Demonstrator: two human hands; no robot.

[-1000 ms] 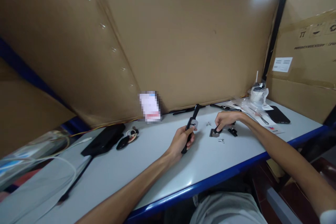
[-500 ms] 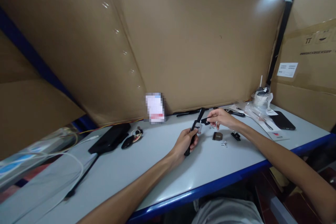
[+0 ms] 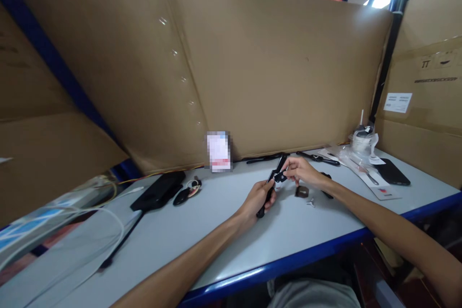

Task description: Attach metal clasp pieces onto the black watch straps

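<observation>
My left hand (image 3: 255,198) is closed around a slim black bar (image 3: 282,161) that slants up and away from me. Between its thumb side and my other hand, a small black bracket-like piece (image 3: 280,177) lies against the bar. My right hand (image 3: 301,172) pinches that piece at its right end. Below the right hand rest a small brown block (image 3: 302,192) and a silver wing-shaped screw (image 3: 310,203). Another small black part (image 3: 327,185) is partly hidden behind my right forearm.
A set of keys (image 3: 182,196) and a black case (image 3: 159,191) with a cable lie left. A blurred upright screen (image 3: 219,152) leans on the cardboard (image 3: 270,72). At right are a black phone (image 3: 393,172), plastic packaging (image 3: 348,156) and a wrapped cup (image 3: 362,142). Black strips (image 3: 317,158) lie behind.
My right hand has brought the small black piece left and down against the bar, where it was held apart before. The camera view has tilted up slightly.
</observation>
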